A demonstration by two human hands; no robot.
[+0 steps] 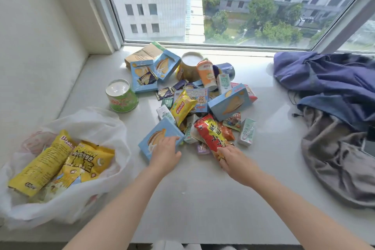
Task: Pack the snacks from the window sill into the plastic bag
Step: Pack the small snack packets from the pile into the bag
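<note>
Packing looked barely started. Nearest, the left hand lay flat, fingers spread, on a light-blue flat cardboard snack box at the near edge of the pile; touching it, not yet gripping. The right hand was closed on the bottom end of a red-and-orange crinkly foil snack packet, which rested against the heap.

At near left, the white translucent plastic bag sat open on the pale stone window sill, holding only a long yellow chip packet and a yellow popcorn packet.

Further back, most snacks were still out: a yellow crisp bag, more blue boxes, small cartons and sachets, a green round tub, an orange paper cup, a brown paper bag near the glass. Judged: two in, a couple dozen left. A crumpled blue and grey cloth heap lay at right, well apart from the snacks.
</note>
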